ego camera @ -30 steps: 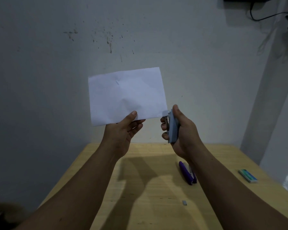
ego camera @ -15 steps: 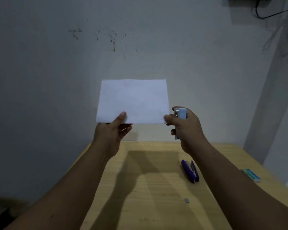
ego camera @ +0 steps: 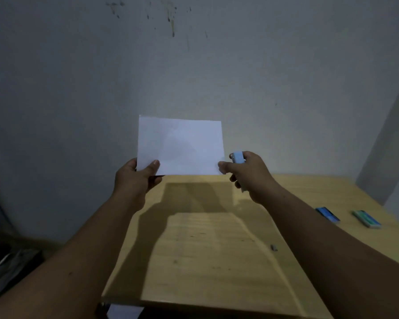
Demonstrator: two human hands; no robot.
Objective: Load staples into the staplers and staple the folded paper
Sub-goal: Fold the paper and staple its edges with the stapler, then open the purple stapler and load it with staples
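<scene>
You are holding the white folded sheet of paper (ego camera: 181, 146) up in the middle of the frame, in front of the grey wall (ego camera: 78, 88) and above the far edge of the light wooden bench (ego camera: 205, 261). Its long axis runs left to right, its flat face is turned toward you, and it stands nearly upright with the top edge tipped slightly down to the right.

Your left hand (ego camera: 136, 178) is clamped on the lower left corner of the paper, thumb on the near face and fingers behind. Your right hand (ego camera: 249, 176) is closed around a small light blue stapler (ego camera: 238, 157), and its thumb presses the lower right corner of the paper. The stapler's long axis runs roughly top to bottom through the fist: its upper end pokes out just right of the paper's right edge, and a pale tip shows below the fingers. You cannot tell whether the stapler's mouth is on the paper.

On the bench at the right of the frame lie two flat boxes, a blue one (ego camera: 328, 215) and a green one (ego camera: 366, 218), near each other but apart. Closer to you, a small grey piece (ego camera: 273, 247) sits alone on the wood. The paper and arms cast a dark shadow across the bench.
</scene>
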